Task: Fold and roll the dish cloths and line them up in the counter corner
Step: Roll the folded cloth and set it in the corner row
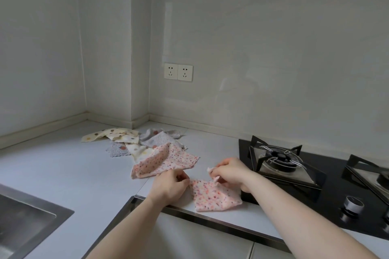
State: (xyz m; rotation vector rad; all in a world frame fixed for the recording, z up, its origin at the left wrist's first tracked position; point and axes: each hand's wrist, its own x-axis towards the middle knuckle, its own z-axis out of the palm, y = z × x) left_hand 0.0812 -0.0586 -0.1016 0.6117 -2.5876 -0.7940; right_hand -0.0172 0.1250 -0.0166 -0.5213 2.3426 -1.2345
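Pinching a soft pink speckled cloth (212, 195), left hand (168, 185) one corner; right hand (229, 172) another

Grey counter (73, 166) w/ loose cloth pile (145, 145), pink cloth (214, 196), hob (315, 185) & sink (27, 218)

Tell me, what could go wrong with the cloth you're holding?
The pink cloth, pinched by the left hand and right hand, lies near the counter's front edge, so it might slip off. It also touches the black gas hob and may creep further onto it.
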